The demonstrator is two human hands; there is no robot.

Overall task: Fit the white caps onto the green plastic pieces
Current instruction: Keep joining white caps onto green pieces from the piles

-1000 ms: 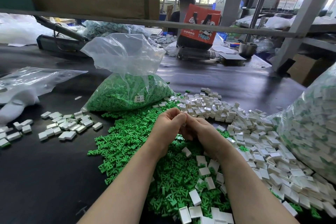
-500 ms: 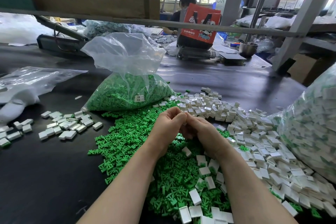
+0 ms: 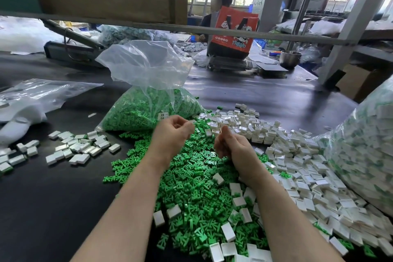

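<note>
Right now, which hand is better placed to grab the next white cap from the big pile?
Right hand: it hovers beside the loose pile of white rectangular plastic caps; the left hand sits farther off, over green pieces.

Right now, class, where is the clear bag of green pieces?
In the head view the clear bag of green pieces stands left of centre on the dark table, just beyond the left hand, with loose white caps to its right.

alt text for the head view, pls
Two hands, left and right, fingers curled, hover apart over a heap of green pieces on a dark table. Loose white caps lie to the right, a bag of green pieces behind.
</note>
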